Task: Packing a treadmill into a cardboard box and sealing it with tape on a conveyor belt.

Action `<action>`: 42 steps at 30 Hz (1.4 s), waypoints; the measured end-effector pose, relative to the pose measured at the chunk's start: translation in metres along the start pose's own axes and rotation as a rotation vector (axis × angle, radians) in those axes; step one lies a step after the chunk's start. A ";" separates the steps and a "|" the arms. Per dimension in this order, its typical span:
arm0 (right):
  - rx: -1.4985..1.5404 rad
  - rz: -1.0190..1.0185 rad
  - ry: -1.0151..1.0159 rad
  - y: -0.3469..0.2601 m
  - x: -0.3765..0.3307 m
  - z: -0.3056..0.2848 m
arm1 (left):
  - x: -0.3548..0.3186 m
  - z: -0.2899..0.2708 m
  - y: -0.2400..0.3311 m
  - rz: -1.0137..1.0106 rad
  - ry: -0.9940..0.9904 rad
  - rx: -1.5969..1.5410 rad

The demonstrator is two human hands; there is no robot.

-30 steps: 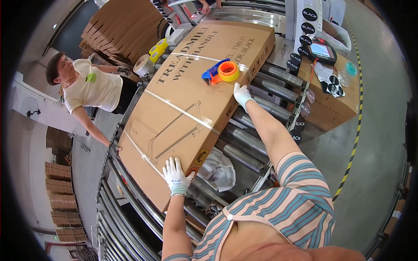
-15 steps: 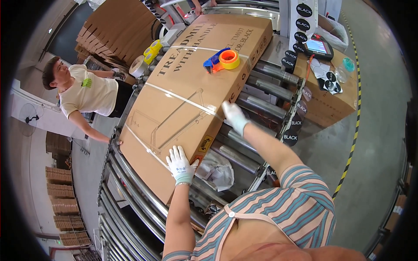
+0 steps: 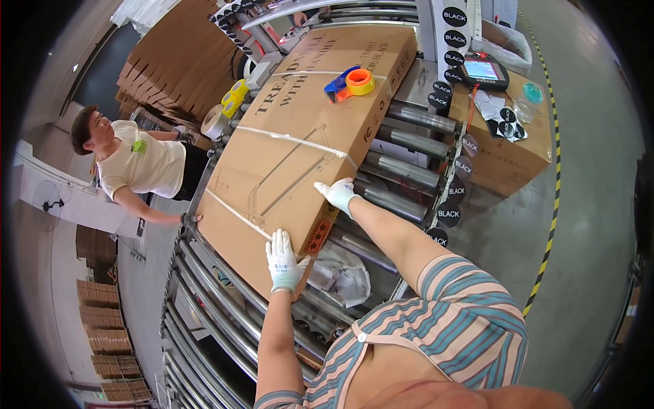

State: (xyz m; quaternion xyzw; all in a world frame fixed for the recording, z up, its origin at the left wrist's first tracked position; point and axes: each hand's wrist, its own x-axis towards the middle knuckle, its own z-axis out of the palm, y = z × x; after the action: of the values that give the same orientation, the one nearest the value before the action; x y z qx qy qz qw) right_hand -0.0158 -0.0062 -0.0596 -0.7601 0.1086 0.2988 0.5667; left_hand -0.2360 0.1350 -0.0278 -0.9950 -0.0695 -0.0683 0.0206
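A long, flat brown carton point(image 3: 286, 170) with black print and white straps lies on a roller conveyor. My left hand point(image 3: 285, 264), in a white glove, rests on its near end, fingers spread flat and thumb toward the right edge. Further up, my gloved right hand point(image 3: 338, 195) touches the carton's right edge, with its fingers stretched out. Neither hand grips anything. On top of the carton, toward the far end, sits a blue tape dispenser point(image 3: 340, 84) with an orange-and-yellow roll point(image 3: 366, 82). A red-orange label point(image 3: 317, 236) shows on the carton's side between my hands.
Metal rollers point(image 3: 409, 170) run beneath the carton. Across the conveyor a co-worker point(image 3: 146, 157) has one gloved hand at the carton's left edge. At right, a handheld screen device point(image 3: 485, 71) and round stickers lie on another carton point(image 3: 504, 153). Clear plastic point(image 3: 340, 273) lies near the rollers.
My right hand has come from beyond the carton's right side onto its edge, nearer to me. My left hand stays flat on the carton. The view has shifted slightly.
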 end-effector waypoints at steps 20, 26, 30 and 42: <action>0.009 -0.007 -0.001 -0.012 0.021 -0.022 | 0.033 0.001 0.021 -0.010 -0.035 0.023; 0.010 -0.018 0.006 -0.014 0.017 -0.024 | 0.032 0.002 0.020 -0.009 -0.024 0.022; 0.021 -0.023 0.000 -0.013 0.019 -0.024 | 0.033 0.003 0.021 -0.012 -0.027 0.027; 0.011 -0.024 0.031 -0.014 0.021 -0.023 | 0.035 0.001 0.021 -0.020 -0.045 0.030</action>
State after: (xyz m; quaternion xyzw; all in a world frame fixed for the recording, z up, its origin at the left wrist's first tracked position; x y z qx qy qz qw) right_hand 0.0156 -0.0188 -0.0568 -0.7626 0.1100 0.2798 0.5727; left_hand -0.1982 0.1195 -0.0246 -0.9952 -0.0807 -0.0451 0.0332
